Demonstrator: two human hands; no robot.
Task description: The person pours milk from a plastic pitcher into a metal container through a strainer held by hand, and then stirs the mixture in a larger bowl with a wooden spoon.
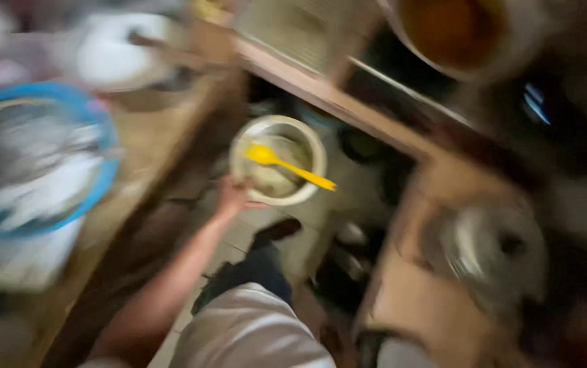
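Everything is smeared with motion blur here, but the centre of the frame reads well enough: the left hand (231, 197) is stretched out from the lower middle, bare forearm running up to it, and it grips the near-left rim of a pale round bowl (279, 161) held out over the floor (239, 235). The fingers are wrapped onto the rim, though the blur hides just how they lie. Inside the bowl sits something pale and lumpy, too soft to name, and across it lies a yellow spoon (287, 165), its scoop toward the upper left of the bowl and its handle poking out over the rim toward the lower right. The right hand is nowhere in the frame. Below the bowl, at lower centre, there is a light garment and a dark trouser leg, with a dark shoe on the tiled floor just under the hand. Off to the left edge, a blue-rimmed basin (35, 160) with silvery, streaky contents rests on a wooden tabletop (150, 146), well apart from the bowl. Upper left shows a white dish, blurred. At the upper right corner, a large pot (464, 34) with orange-brown contents stands above a wooden shelf edge (334, 102) running diagonally across the frame. Right of centre, a shiny metal vessel (491, 249) sits in a brown wooden surround.
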